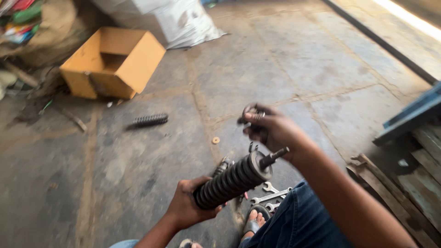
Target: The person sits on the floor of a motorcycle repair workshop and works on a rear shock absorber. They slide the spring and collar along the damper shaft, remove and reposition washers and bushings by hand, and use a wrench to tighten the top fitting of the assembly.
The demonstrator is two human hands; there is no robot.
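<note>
The floor (285, 59) is laid in large grey stone slabs, stained and dusty, with cracked joints between them. An open orange cardboard box (112, 62) is set on its side near the upper left, and beside it a heap of sacking and coloured rubbish (32, 27) is piled. A white sack (170, 20) is leaned at the top centre. A strip of bright daylight (406, 16) is seen along the upper right edge, bordered by a dark metal rail (381, 43). Weathered wooden planks (413, 183) are stacked at the right, under a blue painted frame (413, 115).
</note>
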